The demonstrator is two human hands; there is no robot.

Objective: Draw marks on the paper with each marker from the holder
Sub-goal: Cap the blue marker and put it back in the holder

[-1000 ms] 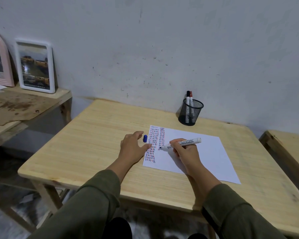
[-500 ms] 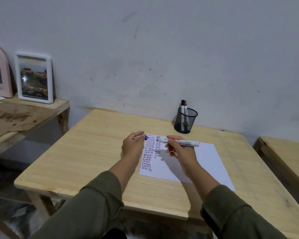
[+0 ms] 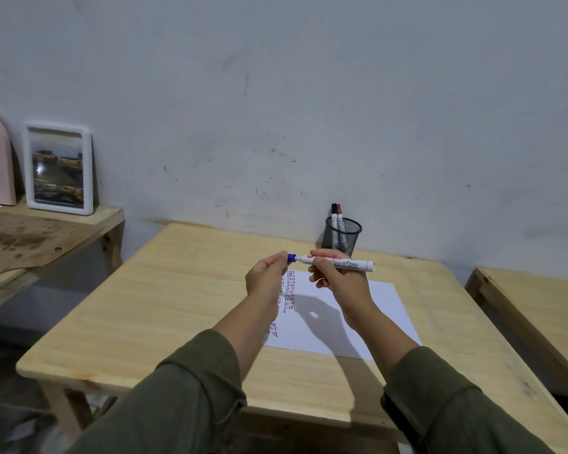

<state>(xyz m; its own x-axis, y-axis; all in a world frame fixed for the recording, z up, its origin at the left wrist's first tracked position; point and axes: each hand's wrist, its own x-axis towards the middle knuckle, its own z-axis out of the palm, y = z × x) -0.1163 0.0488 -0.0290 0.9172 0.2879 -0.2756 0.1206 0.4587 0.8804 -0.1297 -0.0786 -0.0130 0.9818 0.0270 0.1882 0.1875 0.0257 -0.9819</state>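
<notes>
Partly hidden behind left hand (image 3: 265,279): small blue cap (image 3: 291,257), pinched. Right hand (image 3: 336,279) raised, clamped around white barrelled marker (image 3: 338,263), level above white paper sheet (image 3: 384,309).

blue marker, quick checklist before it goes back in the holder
1. Blue cap at the marker's tip end, pinched by the left hand: ok.
2. Cap pressed fully home: cannot tell.
3. Right hand grips the blue marker barrel, lifted above the paper: ok.
4. Mesh holder upright at the table's back edge, with room beside the black and red markers: ok.
5. Blue dashes present among the rows of marks: ok.
</notes>
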